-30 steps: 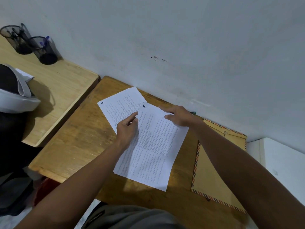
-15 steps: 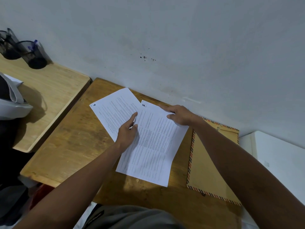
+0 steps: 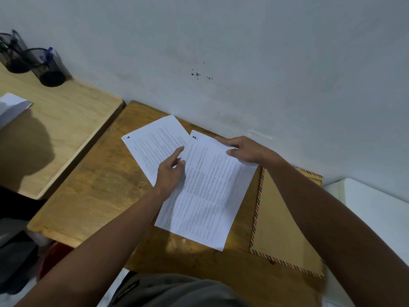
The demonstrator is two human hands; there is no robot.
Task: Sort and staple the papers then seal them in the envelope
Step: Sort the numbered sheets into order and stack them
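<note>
On the darker wooden desk (image 3: 93, 196), against the wall, two printed sheets lie fanned: the upper sheet (image 3: 210, 191) overlaps the lower sheet (image 3: 155, 142), with the striped-edge brown envelope (image 3: 278, 220) just beside them on the right. Left hand (image 3: 171, 173) open, index finger pointing across the seam between the sheets; right hand (image 3: 245, 149) open, fingers flat on the upper sheet's far corner, gripping nothing. Judgement: paper light, limp, slides easily, so pin flat and lift by a corner; stapler not visible, corner numbers barely legible, envelope partly hidden behind the right forearm.
</note>
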